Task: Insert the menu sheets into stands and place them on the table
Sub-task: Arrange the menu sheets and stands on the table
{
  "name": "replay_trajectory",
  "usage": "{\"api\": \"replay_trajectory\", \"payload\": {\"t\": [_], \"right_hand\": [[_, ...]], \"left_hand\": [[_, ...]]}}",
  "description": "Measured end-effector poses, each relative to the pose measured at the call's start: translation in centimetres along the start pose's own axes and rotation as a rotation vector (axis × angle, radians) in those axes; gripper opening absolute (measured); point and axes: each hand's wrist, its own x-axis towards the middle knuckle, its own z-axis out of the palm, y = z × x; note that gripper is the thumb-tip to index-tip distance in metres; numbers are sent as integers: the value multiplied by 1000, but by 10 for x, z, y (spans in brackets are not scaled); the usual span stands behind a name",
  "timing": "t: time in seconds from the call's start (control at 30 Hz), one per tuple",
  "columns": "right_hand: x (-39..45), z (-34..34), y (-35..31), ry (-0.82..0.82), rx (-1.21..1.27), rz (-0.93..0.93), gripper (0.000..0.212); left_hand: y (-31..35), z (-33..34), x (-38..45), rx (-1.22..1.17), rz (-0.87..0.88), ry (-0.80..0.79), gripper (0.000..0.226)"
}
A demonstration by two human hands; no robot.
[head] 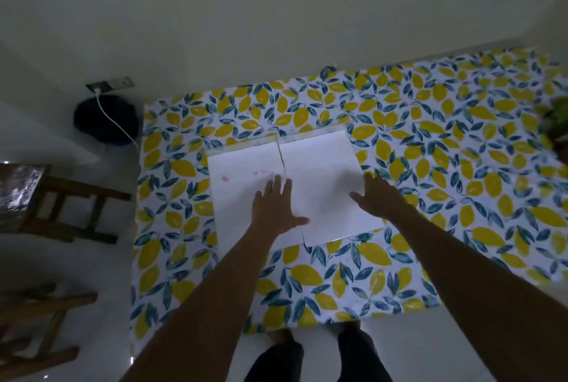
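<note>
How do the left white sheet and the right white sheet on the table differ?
The left sheet has small pink marks near its top; the right sheet looks plain. The right sheet lies farther up the table than the left sheet. The left hand rests on the left sheet; the right hand covers the right sheet's right edge. Both are white and lie flat, side by side.

Two white rectangular menu sheets lie flat side by side on the lemon-print table (399,228), edges touching: the left sheet (236,197) bears faint pink marks, the right sheet (319,166) looks blank.
</note>
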Motion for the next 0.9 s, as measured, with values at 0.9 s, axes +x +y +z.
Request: {"api": "replay_trajectory", "payload": {"t": [0.9], "right_hand": [[4, 11, 73, -82, 715, 68, 26]], "left_hand": [[66, 72, -29, 40, 23, 29, 113]]}}
